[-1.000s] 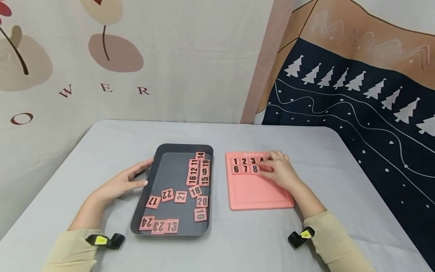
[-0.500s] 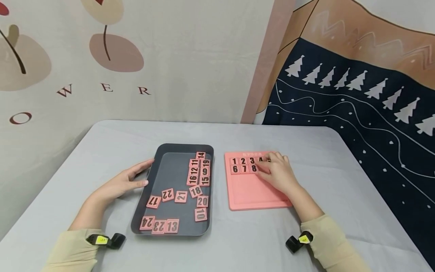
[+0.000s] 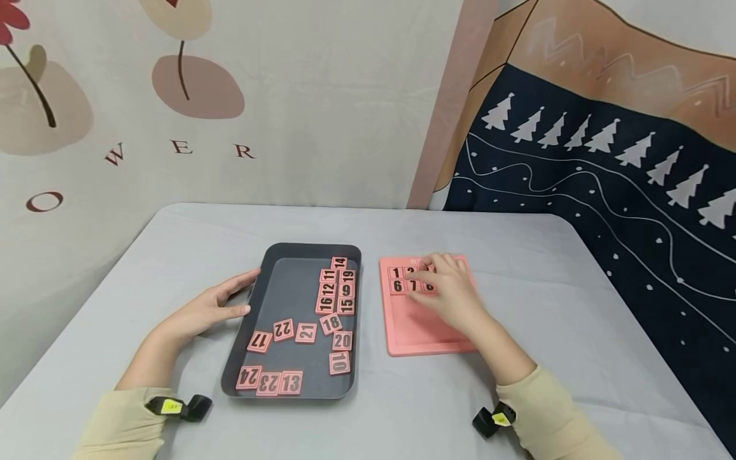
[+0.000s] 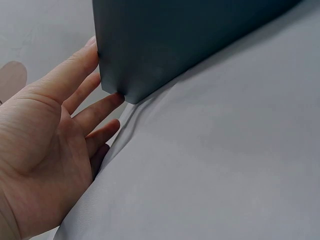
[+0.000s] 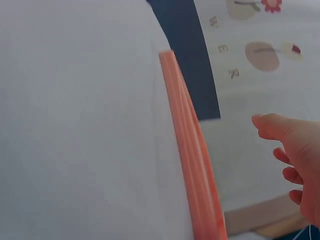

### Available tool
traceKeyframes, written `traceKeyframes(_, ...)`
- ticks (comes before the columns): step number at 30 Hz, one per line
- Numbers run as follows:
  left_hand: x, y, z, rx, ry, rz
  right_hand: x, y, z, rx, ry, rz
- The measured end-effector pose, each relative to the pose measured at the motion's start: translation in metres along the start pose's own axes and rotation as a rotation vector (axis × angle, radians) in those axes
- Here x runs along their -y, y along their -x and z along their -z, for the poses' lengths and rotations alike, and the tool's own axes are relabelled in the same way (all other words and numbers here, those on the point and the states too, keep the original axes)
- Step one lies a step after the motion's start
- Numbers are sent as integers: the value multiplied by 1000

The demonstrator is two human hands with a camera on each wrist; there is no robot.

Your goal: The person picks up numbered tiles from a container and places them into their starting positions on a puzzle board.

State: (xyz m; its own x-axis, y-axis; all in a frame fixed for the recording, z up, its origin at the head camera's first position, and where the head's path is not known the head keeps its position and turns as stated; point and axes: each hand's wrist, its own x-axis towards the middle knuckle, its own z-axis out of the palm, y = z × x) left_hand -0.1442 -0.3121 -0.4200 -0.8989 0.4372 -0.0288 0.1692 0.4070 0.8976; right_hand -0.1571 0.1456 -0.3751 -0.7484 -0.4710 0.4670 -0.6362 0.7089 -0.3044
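My left hand [image 3: 201, 313] rests its fingers and thumb against the left rim of a dark grey tray [image 3: 276, 275]; the left wrist view shows those fingertips [image 4: 119, 96] touching the tray's side wall [image 4: 185, 40]. Inside the tray lie several pink number tiles, among them tile 9 [image 3: 346, 291] and tile 22 [image 3: 283, 329]. A pink number board [image 3: 411, 326] stands to the tray's right, with tiles 1 [image 3: 395, 273], 6 [image 3: 397, 286] and 7 [image 3: 413, 286] in its upper rows. Over these rows is my right hand [image 3: 454, 297], fingers apart, no held tile visible. It hides the tiles farther right.
A white cloth covers the table [image 3: 368, 421]. Behind it hangs a pale curtain [image 3: 333, 128] with printed shapes and letters, and a dark tree-patterned cloth [image 3: 529, 172] is at the right. Each wrist carries a small black camera.
My right hand has moved left across the board, from beside tile 8 to near tile 7, now partly covering tiles 2, 3 and 8. The left hand and the tray have stayed put.
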Motion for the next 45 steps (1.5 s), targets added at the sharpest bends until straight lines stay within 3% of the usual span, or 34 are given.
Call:
traceKeyframes(12,2,-1,0,1,6,4,45,-31,-17,84,3,63)
traceKeyframes(17,2,0,0,2,17,1,56,-49,-30,138,35,51)
traceKeyframes(26,2,0,0,4,22,-3,65,-77,-54,335,207,-32)
traceKeyframes(30,2,0,1,6,22,-4,69,-83,-60,399,233,-82)
traceKeyframes(36,1,0,1,4,24,-2,71,-88,-68,419,235,-154)
traceKeyframes(45,3,0,0,4,19,-13,73,-89,-71,444,241,-187)
